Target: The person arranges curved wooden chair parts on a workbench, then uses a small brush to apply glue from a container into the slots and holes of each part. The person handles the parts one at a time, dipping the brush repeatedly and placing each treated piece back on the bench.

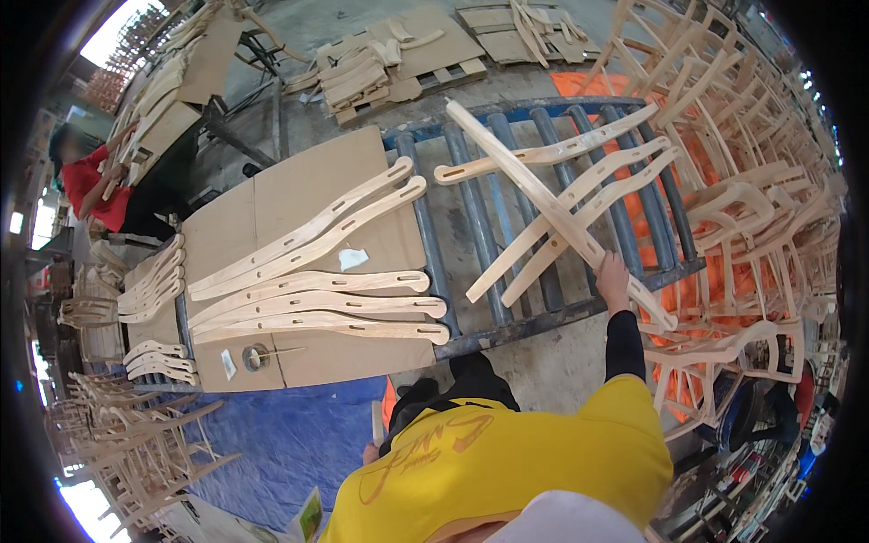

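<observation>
**Long bar held across curved pieces**

A straight wooden bar [525, 178] is gripped toward its near end by the right hand [612, 276], slanting over curved wooden pieces [558, 150] on the roller conveyor [543, 324]. A wooden stick [377, 421] seems clasped by the left hand [370, 453], partly hidden. The bar is best kept steady, its far tip watched, so that nothing beneath is knocked.

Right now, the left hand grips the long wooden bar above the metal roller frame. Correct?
Wrong hand: the head view shows the right hand gripping the long wooden bar above the metal roller frame. The rest stands.
</observation>
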`<state>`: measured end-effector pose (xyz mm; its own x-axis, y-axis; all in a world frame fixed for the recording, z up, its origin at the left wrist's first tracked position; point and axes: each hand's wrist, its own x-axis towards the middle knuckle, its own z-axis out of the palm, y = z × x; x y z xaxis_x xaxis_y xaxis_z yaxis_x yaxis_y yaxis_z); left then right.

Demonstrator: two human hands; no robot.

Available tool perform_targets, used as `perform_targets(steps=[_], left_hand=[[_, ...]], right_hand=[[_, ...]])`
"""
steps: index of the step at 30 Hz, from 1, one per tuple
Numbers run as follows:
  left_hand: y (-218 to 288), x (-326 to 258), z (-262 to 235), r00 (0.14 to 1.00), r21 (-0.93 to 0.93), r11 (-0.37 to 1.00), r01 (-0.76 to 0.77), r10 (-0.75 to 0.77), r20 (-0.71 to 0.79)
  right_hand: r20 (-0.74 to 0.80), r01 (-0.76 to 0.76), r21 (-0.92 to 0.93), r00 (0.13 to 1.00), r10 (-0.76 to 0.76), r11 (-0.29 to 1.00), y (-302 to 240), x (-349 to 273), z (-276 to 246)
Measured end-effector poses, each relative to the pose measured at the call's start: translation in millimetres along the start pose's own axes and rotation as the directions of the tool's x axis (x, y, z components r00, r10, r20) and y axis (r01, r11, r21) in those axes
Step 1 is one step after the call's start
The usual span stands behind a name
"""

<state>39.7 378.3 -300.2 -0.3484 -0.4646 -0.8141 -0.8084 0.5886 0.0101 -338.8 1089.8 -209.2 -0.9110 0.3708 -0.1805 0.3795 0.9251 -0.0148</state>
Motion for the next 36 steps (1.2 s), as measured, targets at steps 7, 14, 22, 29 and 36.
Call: perform_targets(steps=[7, 14, 22, 29, 36], left_hand=[[23.5, -20.5, -18.8, 0.992, -0.058, 0.990, 0.125, -0.126, -0.023], [25.4, -55.7, -23.5, 0.983, -0.170, 0.969, 0.179, -0.185, -0.018], [6.9, -54.7, 0.0, 0.976, -0.301, 0.929, 0.214, -0.219, 0.019], [-34.0, 18.8, 38.1, 0.993, -0.237, 0.967, 0.094, -0.109, -0.051], [-38.5, 47.5, 26.5, 0.998, -0.131, 0.991, -0.018, 0.010, -0.058]], right_hand=[[-0.049, 0.018, 0.151, 0.999, -0.010, 0.988, -54.9, 36.1, -2.6], [0.077, -0.031, 0.015, 0.997, 0.030, 0.999, -83.5, 75.4, -12.0], [-0.240, -0.130, -0.152, 0.966, 0.091, 0.980, -61.7, 50.0, -18.2], [-0.262, 0.047, 0.049, 0.964, -0.032, 0.998, -78.5, 65.7, -9.5], [-0.433, 0.377, 0.259, 0.868, -0.242, 0.889, -152.4, -29.6, -9.8]])
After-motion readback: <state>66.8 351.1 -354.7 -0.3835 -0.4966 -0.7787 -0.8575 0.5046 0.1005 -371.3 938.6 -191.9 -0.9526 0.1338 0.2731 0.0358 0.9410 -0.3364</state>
